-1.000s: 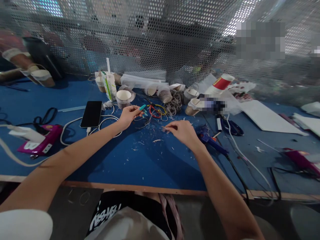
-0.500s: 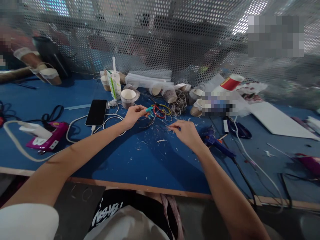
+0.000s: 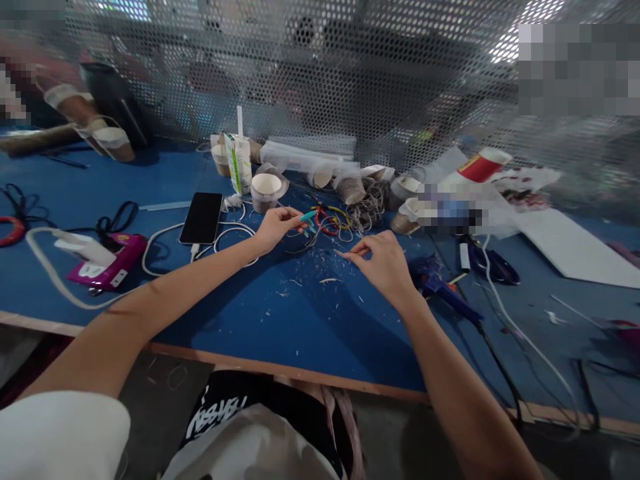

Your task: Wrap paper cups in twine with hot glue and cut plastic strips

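My left hand (image 3: 273,227) is closed round a small tool with teal handles (image 3: 309,217), its tip pointing at a tangle of red and yellow wires (image 3: 327,220). My right hand (image 3: 383,263) rests on the blue table (image 3: 280,313) just right of it, thumb and forefinger pinched on a thin wire end too small to name. White and grey scraps (image 3: 320,270) litter the tabletop between the two hands.
A black phone (image 3: 201,218) on a white cable lies left of my left hand, and a pink device (image 3: 107,267) further left. Paper cups (image 3: 265,192), a drink carton (image 3: 239,163) and a grey wire bundle (image 3: 367,207) stand behind. A blue glue gun (image 3: 440,287) and scissors (image 3: 493,263) lie right. A perforated screen (image 3: 320,73) backs the table.
The view has shifted, so everything sits further right and lower in frame. Both hands stay close together by the wires; my right hand's fingers have lifted slightly into a pinch.
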The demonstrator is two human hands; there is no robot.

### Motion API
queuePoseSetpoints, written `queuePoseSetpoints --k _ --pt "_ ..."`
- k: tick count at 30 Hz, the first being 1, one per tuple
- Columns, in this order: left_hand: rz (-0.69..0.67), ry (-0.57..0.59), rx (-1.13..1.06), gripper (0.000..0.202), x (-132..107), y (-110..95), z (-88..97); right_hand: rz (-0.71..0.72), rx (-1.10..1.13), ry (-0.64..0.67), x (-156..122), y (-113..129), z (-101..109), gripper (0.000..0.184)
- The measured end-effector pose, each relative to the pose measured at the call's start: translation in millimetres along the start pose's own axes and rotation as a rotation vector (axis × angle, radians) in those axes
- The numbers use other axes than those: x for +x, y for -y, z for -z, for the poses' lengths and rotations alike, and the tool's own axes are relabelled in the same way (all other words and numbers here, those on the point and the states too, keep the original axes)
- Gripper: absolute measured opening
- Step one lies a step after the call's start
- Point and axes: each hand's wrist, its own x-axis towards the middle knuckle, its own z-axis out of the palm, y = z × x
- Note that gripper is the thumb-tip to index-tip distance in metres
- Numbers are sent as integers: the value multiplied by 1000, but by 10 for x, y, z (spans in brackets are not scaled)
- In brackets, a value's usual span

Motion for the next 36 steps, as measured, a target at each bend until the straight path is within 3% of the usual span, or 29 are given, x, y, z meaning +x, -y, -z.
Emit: queuePoseSetpoints --k 9,19,29,36 --pt "0 4 9 8 30 17 10 74 -3 100 11 -29 -90 17" --pt "30 13 26 14 31 44 25 -63 50 62 -5 92 -35 11" --pt "41 -26 -45 16 11 1 9 -2 59 57 -29 140 -45 17" --pt "18 1 -4 17 2 13 19 -71 59 8 -34 130 -52 17"
